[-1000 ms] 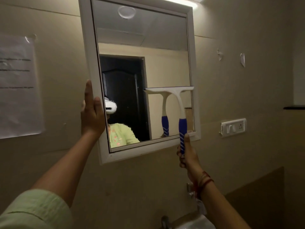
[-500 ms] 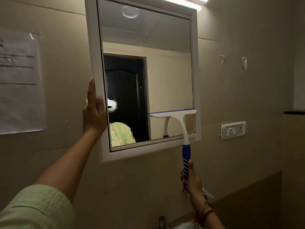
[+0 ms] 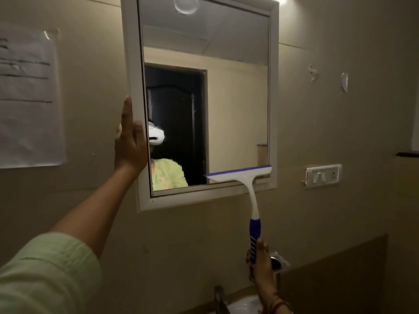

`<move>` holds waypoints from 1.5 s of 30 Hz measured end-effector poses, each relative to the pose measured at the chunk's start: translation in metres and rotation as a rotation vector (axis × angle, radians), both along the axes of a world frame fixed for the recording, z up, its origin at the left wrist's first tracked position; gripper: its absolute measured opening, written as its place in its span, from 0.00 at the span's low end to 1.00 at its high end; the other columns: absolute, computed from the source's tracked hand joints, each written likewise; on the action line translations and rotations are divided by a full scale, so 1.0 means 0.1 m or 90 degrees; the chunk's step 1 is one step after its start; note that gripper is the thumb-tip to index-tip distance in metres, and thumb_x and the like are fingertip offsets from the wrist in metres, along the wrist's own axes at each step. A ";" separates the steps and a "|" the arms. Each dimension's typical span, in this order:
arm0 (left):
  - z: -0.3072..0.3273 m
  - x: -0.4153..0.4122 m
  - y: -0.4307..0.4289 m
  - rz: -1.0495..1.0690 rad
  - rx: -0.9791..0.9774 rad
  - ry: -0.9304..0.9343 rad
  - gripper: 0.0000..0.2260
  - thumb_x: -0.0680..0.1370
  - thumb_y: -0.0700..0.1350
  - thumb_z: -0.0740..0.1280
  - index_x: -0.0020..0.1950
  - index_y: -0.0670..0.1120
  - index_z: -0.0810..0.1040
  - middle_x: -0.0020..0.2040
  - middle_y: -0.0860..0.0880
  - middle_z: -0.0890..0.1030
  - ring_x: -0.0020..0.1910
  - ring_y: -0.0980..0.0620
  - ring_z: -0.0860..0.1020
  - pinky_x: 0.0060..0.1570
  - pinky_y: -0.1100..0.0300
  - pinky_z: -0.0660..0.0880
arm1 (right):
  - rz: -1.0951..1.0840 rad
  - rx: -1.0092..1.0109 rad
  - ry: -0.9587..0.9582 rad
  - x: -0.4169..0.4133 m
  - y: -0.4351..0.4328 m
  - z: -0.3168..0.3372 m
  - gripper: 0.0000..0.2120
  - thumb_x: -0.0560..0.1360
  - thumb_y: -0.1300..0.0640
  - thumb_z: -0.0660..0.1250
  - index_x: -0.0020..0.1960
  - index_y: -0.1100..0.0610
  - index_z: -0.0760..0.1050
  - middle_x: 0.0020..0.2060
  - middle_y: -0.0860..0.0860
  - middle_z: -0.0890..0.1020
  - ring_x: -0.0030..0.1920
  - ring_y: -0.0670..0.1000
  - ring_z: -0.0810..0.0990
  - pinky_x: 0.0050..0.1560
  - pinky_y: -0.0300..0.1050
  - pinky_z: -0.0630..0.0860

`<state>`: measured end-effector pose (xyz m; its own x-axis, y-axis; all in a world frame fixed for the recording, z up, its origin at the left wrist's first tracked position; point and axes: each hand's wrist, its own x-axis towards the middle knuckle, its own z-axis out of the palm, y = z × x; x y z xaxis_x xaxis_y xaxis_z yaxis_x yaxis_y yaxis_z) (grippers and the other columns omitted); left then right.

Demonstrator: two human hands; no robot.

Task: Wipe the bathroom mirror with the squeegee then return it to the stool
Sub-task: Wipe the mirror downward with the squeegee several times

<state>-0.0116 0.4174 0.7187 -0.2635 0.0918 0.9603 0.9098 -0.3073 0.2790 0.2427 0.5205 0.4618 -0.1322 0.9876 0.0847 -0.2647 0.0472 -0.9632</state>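
Observation:
A white-framed mirror (image 3: 235, 114) hangs on the beige wall. The squeegee (image 3: 246, 175) has a white head with a blue blade and a blue and white handle. Its blade lies across the mirror's bottom right corner, just above the lower frame. My right hand (image 3: 258, 260) grips the blue handle from below, under the mirror. My left hand (image 3: 130, 142) presses flat against the mirror's left frame edge, fingers pointing up. The stool is not in view.
A paper sheet (image 3: 27, 98) is taped to the wall at left. A switch plate (image 3: 323, 176) sits right of the mirror. Below are a tap (image 3: 221, 299), a white basin (image 3: 246, 305) and a metal fitting (image 3: 277, 260). A dark shelf edge (image 3: 408, 154) juts at far right.
My right hand has drawn the squeegee straight down the right side of the mirror, from mid height to the bottom edge. The left hand has stayed on the frame.

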 end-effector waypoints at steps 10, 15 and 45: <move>0.01 0.01 0.03 0.012 0.017 0.000 0.21 0.82 0.44 0.50 0.75 0.49 0.52 0.75 0.48 0.59 0.61 0.63 0.60 0.58 0.66 0.60 | 0.024 0.085 -0.034 -0.07 0.08 0.45 0.26 0.74 0.35 0.50 0.33 0.55 0.69 0.23 0.48 0.70 0.19 0.44 0.66 0.20 0.35 0.62; 0.00 -0.02 0.05 0.012 0.014 0.005 0.21 0.82 0.45 0.49 0.75 0.50 0.52 0.75 0.49 0.58 0.67 0.49 0.66 0.62 0.58 0.62 | 0.017 0.032 -0.031 -0.02 0.01 0.10 0.26 0.70 0.34 0.51 0.33 0.56 0.68 0.22 0.48 0.69 0.20 0.45 0.66 0.20 0.35 0.62; 0.00 -0.02 0.05 0.016 0.021 0.026 0.21 0.81 0.45 0.48 0.75 0.48 0.52 0.75 0.49 0.57 0.68 0.55 0.64 0.63 0.60 0.63 | 0.019 0.032 -0.016 -0.06 -0.02 0.24 0.27 0.72 0.33 0.50 0.32 0.55 0.68 0.20 0.46 0.69 0.17 0.43 0.64 0.19 0.33 0.62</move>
